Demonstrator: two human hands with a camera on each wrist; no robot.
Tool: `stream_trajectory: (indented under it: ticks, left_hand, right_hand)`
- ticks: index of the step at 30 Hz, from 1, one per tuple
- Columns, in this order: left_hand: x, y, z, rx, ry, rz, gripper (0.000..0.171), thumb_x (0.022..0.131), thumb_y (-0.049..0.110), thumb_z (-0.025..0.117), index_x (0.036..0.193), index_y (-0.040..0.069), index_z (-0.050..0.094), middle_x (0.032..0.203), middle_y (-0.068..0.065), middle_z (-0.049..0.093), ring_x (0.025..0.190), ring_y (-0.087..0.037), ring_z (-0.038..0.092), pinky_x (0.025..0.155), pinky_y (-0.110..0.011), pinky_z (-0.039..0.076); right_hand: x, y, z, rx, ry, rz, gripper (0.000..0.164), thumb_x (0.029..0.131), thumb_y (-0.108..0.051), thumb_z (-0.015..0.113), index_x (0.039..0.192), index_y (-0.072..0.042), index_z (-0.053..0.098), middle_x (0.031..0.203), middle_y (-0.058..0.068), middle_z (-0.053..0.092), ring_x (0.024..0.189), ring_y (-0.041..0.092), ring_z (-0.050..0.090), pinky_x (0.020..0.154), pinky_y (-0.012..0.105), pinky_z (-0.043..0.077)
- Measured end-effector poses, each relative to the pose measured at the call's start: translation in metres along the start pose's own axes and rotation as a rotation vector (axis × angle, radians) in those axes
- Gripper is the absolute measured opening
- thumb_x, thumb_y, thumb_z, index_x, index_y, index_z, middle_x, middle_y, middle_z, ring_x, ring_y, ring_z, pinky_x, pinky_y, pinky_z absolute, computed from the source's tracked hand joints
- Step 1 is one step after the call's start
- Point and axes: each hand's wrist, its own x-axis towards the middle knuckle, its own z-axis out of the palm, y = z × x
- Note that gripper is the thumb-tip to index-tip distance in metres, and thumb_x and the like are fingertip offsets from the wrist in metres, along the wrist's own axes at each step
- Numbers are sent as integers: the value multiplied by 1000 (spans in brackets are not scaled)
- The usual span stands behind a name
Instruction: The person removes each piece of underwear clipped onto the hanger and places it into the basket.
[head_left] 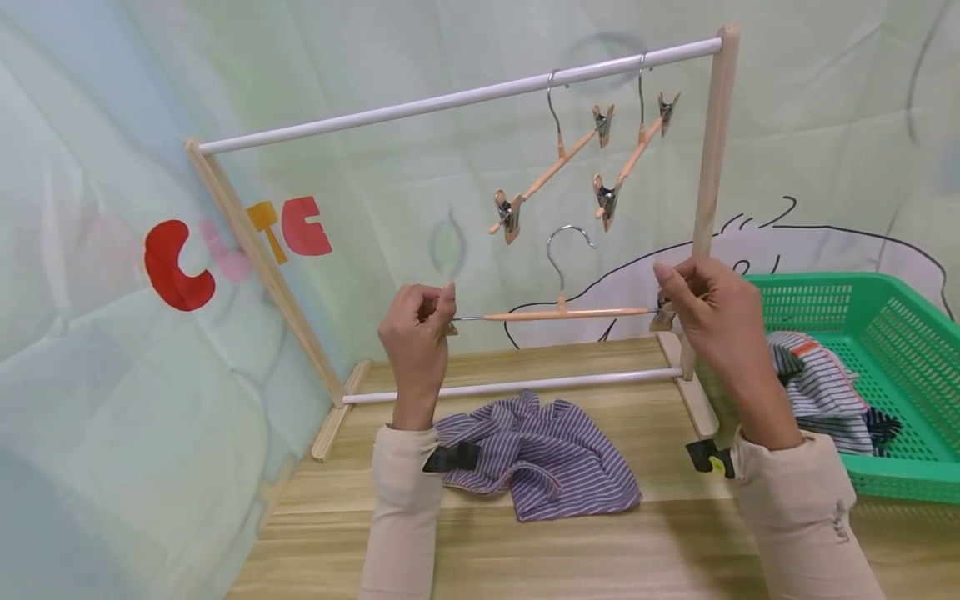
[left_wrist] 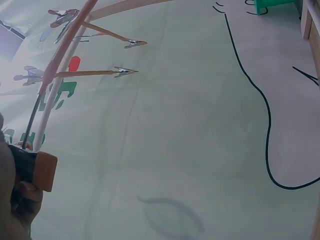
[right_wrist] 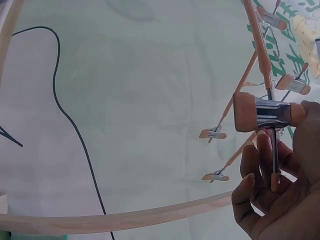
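Observation:
In the head view, an orange clip hanger [head_left: 600,314] with a metal hook is held level in the air between both hands. My left hand [head_left: 416,333] pinches the clip at its left end; the left wrist view shows that clip [left_wrist: 45,171] dark and orange-tipped between the fingers. At the other end my right hand [head_left: 716,312] pinches the right clip [right_wrist: 272,112], with the bar passing by the fingers in the right wrist view. Below the hanger, a purple striped garment [head_left: 577,471] lies rumpled on the table, partly behind the left sleeve.
A wooden rack [head_left: 716,150] with a white top rail [head_left: 420,107] stands behind the hands. Two similar hangers [head_left: 551,171] hang toward its right side. At right, a green basket [head_left: 900,475] contains striped clothing [head_left: 817,392]. Printed fabric forms the backdrop.

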Motion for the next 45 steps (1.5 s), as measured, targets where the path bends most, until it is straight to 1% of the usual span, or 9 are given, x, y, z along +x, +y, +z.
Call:
stream_trajectory:
  ticks: [4,7,10,15,20,23,28,37,45]
  left_hand:
    - [1,1,-2,6,18,-19,27,89,20,62,69,2,63,63,-10,56,44,-11,53,39,-32,46]
    - [3,3,-5,13,42,-25,27,88,20,62,69,2,63,62,-10,57,44,-11,53,40,-32,46]
    - [5,4,-7,17,70,-22,26,87,19,61,69,2,63,62,-10,56,45,-11,52,40,-32,46]
    - [9,6,-13,10,111,-17,26,87,19,61,68,1,63,61,-10,55,45,-10,51,40,-33,45]
    - [13,8,-17,13,151,-12,24,86,19,61,69,2,63,61,-10,55,47,-11,51,42,-32,44]
    - [14,9,-20,23,173,-10,24,86,20,62,68,3,64,61,-10,54,49,-11,50,43,-31,41]
    - [15,9,-23,52,177,-2,26,86,20,62,69,2,64,60,-11,55,48,-11,50,43,-29,41]
    - [18,6,-28,93,226,25,27,85,20,61,68,0,62,59,-12,54,47,-12,50,43,-31,40]
    - [20,7,-35,110,259,19,29,85,21,62,66,0,61,59,-14,53,48,-13,49,47,-26,38]
  right_hand:
    - [0,0,0,0,15,-13,45,95,-45,49,94,-3,64,82,17,66,71,23,52,56,39,38]
    - [0,0,0,4,23,-16,46,95,-45,49,95,-2,65,83,18,65,71,23,50,57,39,38]
    - [0,0,0,6,30,-6,47,95,-46,48,100,-1,63,84,18,63,74,24,50,58,40,38]
    - [1,0,-1,29,66,14,48,96,-45,47,109,1,57,91,19,61,81,25,52,66,44,40]
    - [2,-1,-1,45,76,18,49,96,-44,46,113,1,54,95,21,61,84,27,54,71,46,40]
    - [1,-1,-2,49,68,25,50,96,-45,46,116,1,51,96,21,60,85,28,53,71,46,40]
    - [0,-1,-1,57,61,33,51,97,-45,44,121,0,47,97,20,59,84,28,53,69,45,41]
    - [0,0,1,49,57,19,52,97,-47,43,121,0,47,97,19,58,82,27,53,67,44,41]
    - [1,1,0,45,55,25,53,97,-47,42,120,1,47,99,20,58,82,27,54,67,44,42]
